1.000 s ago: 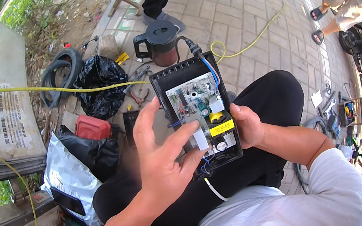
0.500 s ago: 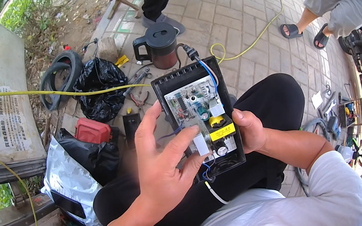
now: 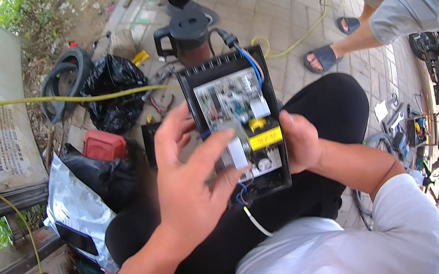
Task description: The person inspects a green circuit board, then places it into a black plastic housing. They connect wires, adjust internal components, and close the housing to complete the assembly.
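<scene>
A black, open-topped plastic case [image 3: 216, 64] is held above my lap, with a circuit board [image 3: 217, 95] inside it. My right hand [image 3: 301, 143] grips the case's right side, thumb along the edge and fingers hidden beneath. With index finger and thumb, my left hand [image 3: 178, 170] pinches at the board's left side, at either end of a white block [image 3: 237, 152]. A transformer with yellow tape [image 3: 264, 139] sits right of that block. Blue wires [image 3: 255, 66] run to a black plug at the case's far end. From the near end hangs a white cable [image 3: 258, 223].
Beyond the case stands a dark kettle [image 3: 192, 39]. A yellow cord [image 3: 66, 98] stretches across from the left. Black plastic bags [image 3: 116, 90], a red box [image 3: 105, 145] and pliers [image 3: 161, 107] lie to the left. A person in sandals [image 3: 321, 59] is at the right, near tools [image 3: 397, 126].
The case has shifted slightly up in the picture. My left fingers stay on the board. At the right, the other person's foot has stepped nearer.
</scene>
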A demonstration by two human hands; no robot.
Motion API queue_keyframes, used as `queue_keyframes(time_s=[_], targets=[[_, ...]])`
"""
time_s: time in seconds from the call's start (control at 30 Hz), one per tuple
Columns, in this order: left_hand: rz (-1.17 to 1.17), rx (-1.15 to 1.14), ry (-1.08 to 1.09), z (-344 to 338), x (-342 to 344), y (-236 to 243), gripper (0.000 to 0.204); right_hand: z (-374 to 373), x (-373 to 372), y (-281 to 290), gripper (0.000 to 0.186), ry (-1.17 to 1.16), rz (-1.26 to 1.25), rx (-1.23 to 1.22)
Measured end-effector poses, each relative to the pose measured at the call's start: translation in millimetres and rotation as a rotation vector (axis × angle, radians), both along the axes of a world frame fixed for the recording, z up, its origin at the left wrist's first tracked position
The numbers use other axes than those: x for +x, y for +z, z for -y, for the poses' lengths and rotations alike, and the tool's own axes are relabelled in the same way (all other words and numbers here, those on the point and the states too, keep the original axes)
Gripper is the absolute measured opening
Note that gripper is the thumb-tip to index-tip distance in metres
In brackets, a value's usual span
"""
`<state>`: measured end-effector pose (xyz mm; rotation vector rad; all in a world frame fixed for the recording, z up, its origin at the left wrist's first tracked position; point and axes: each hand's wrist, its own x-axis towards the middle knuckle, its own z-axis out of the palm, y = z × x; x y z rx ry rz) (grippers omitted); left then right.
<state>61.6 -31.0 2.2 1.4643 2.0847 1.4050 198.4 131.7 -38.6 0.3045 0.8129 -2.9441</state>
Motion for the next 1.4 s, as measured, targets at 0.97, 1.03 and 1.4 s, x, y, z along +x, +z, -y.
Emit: queue_keyframes(time_s=[0.97,1.03,1.4], targets=[[-0.082,-0.01,0.037,-4,5,3,0.049,1,-7,-4,0.085,-0.005,-0.001,0.088],[-0.092,-0.012,0.039,-4,6,3,0.048,-1,-6,-2,0.085,0.016,0.015,0.105],[-0.597,0.167,0.091,4,6,15,0.042,-6,-9,1,0.09,0.043,0.019,0.044]])
